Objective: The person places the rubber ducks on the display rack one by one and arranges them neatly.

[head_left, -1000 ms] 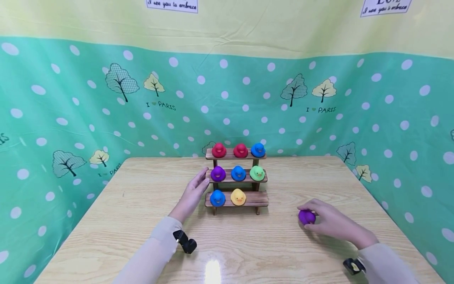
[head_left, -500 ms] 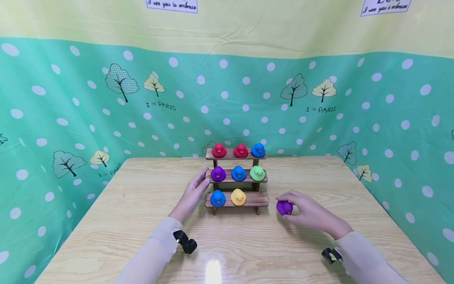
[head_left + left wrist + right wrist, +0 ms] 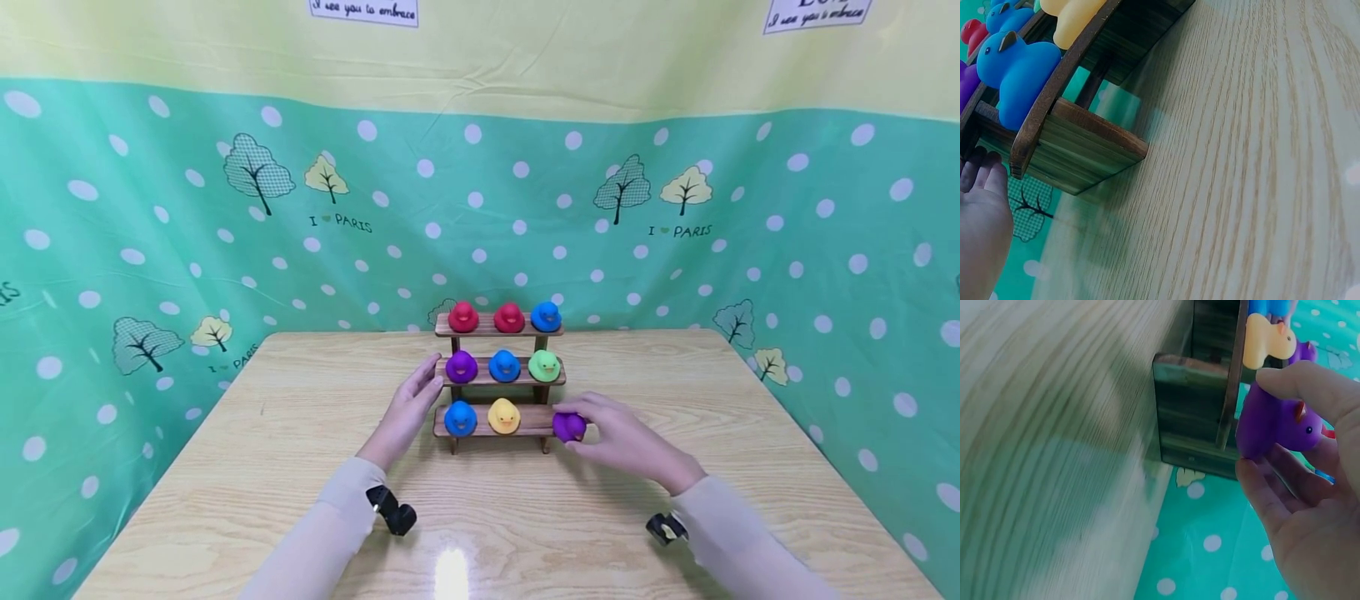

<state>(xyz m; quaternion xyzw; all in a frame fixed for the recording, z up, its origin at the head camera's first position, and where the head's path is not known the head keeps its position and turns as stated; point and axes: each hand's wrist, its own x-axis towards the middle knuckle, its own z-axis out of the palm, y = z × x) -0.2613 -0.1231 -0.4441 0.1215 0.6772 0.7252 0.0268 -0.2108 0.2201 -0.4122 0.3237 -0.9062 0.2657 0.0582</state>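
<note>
A purple rubber duck [image 3: 569, 427] is pinched between the thumb and fingers of my right hand [image 3: 626, 440], at the right end of the bottom shelf. Whether it touches the shelf I cannot tell. In the right wrist view the held purple duck [image 3: 1260, 422] overlaps the shelf's end. A three-tier wooden stand [image 3: 534, 421] carries rubber ducks on each step. On its bottom step sit a blue duck [image 3: 461, 419] and a yellow duck [image 3: 504, 417]. My left hand [image 3: 405, 412] has straight fingers at the left end of the middle step; in the left wrist view its fingertips [image 3: 988, 164] are close to the wood.
The middle step bears a purple duck [image 3: 461, 367], a blue duck [image 3: 505, 366] and a green duck [image 3: 544, 366]. Two red ducks [image 3: 463, 317] and a blue duck [image 3: 546, 317] stand on top. A polka-dot curtain [image 3: 390, 200] hangs behind the wooden table [image 3: 315, 400].
My right hand has carried the purple duck leftward and slightly farther back, from the table's right side to the bottom step's right end. The left hand has stayed in place.
</note>
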